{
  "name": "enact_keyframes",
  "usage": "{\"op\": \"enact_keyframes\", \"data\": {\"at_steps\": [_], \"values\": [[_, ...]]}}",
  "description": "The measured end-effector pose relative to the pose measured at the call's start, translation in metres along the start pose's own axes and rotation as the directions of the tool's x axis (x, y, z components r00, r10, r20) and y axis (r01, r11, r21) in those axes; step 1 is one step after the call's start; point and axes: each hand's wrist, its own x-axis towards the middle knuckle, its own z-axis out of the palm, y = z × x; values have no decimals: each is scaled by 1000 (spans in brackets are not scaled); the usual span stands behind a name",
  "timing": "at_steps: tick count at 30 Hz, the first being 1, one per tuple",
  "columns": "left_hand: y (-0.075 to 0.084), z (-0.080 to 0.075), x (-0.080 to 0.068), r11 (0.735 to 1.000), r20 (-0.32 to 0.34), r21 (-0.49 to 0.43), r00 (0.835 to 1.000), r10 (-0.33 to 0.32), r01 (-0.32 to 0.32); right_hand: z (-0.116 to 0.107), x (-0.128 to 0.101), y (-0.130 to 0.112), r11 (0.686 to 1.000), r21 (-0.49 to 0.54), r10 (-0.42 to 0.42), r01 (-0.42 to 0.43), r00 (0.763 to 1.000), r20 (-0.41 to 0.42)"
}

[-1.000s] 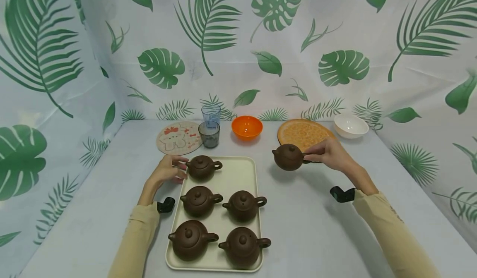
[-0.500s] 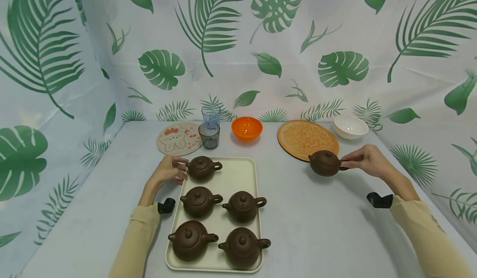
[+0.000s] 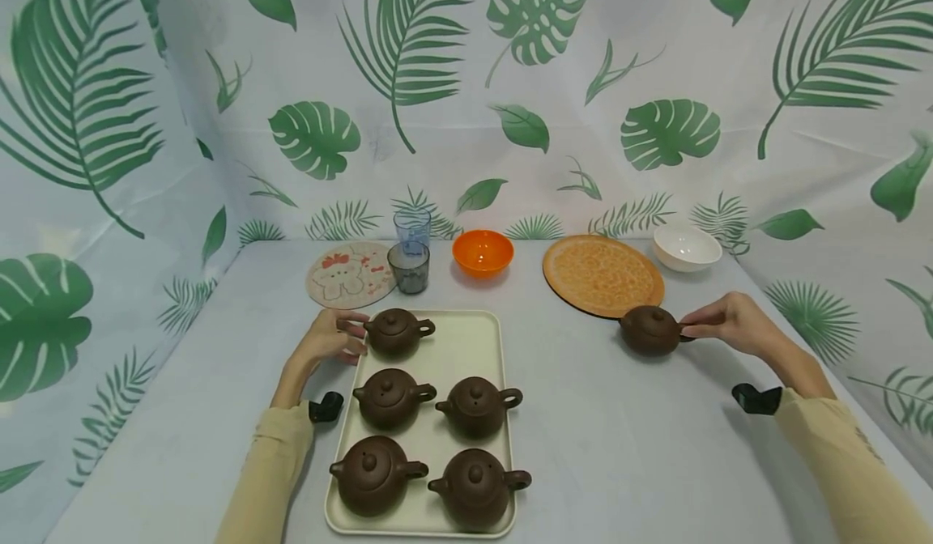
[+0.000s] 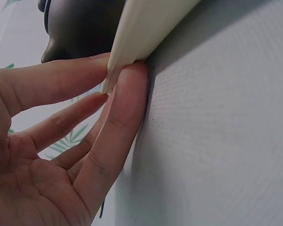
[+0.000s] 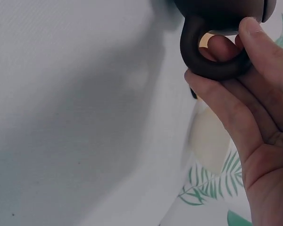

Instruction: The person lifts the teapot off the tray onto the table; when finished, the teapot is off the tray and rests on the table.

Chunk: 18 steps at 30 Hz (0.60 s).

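Matte dark-brown clay teapot (image 3: 649, 330), squat round body w/ knobbed lid, sits on the grey table (image 3: 598, 439) right of the tray, touching or just off the near edge of the orange textured round mat (image 3: 602, 274); can't tell which. Right hand (image 3: 732, 325) pinches its loop handle: right wrist view shows one finger through the loop, thumb on top, detail the head view doesn't resolve.

Left hand (image 3: 330, 338) at far-left corner of the cream plastic tray (image 3: 466, 342). Left wrist view shows fingers (image 4: 127, 103) fairly straight, loosely spread, one under the rim and one against its edge, w/ a teapot spout above; head view only shows the hand beside the rim.

Five more brown teapots (image 3: 423, 427) on tray, same rounded shape. Behind: glossy orange bowl (image 3: 483, 252), white bowl (image 3: 687, 247), two clear glasses (image 3: 411, 251), round cartoon-print coaster (image 3: 351, 274). Leaf-print cloth backdrop (image 3: 466, 91).
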Motion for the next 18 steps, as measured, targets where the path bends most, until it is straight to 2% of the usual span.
{"op": "enact_keyframes", "data": {"at_steps": [5,11,18], "values": [[0,0,1,1000,-6,11,1000,-4,4,1,-2,5,999,22,24,-25,1000,20],[1,0,1,1000,-12,18,1000,-8,8,2,-3,4,999,34,4,-5,1000,17],[-1,0,1,1000,1,2,1000,-6,6,1,-3,2,998,45,44,-46,998,45]]}}
